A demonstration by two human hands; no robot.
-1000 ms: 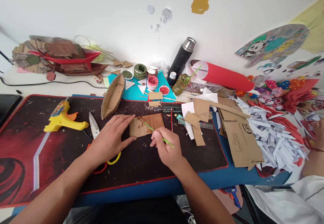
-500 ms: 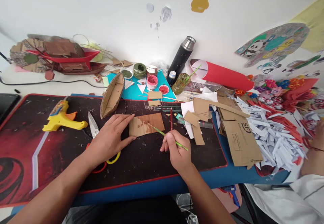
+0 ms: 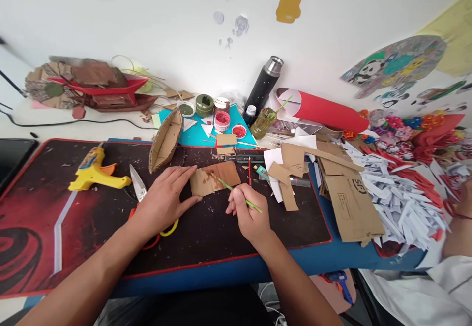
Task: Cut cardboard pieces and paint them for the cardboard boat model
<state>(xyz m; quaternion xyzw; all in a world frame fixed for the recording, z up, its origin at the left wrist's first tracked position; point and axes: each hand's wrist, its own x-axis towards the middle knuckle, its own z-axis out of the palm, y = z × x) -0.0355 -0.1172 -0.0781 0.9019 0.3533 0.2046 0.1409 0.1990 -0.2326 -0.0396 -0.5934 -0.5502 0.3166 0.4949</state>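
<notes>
A small rectangular cardboard piece [image 3: 206,186] lies on the dark mat, its right part and upper middle stained with brown paint. My left hand [image 3: 167,195] holds down its left end, with thumb and fingertips at the two corners. In my right hand [image 3: 250,213] is a thin green paintbrush [image 3: 227,186], pinched between thumb and fingers. Its tip reaches the painted patch on the cardboard. Partly under my left hand are scissors [image 3: 138,183] with red and yellow handles. Just behind that hand stands a boat-shaped cardboard shell [image 3: 165,141].
A yellow glue gun [image 3: 98,171] lies to the left. Behind the mat are paint jars [image 3: 222,120], a brush-water jar [image 3: 263,122] and a black thermos [image 3: 263,82]. Cardboard scraps [image 3: 283,183] and a pile of paper strips [image 3: 394,203] spread rightward. Another person's arm [image 3: 459,222] shows far right.
My right hand and the paintbrush have shifted slightly left, and the brush tip has moved a little right on the cardboard. The left hand stays at the cardboard's left end. The view has shifted slightly.
</notes>
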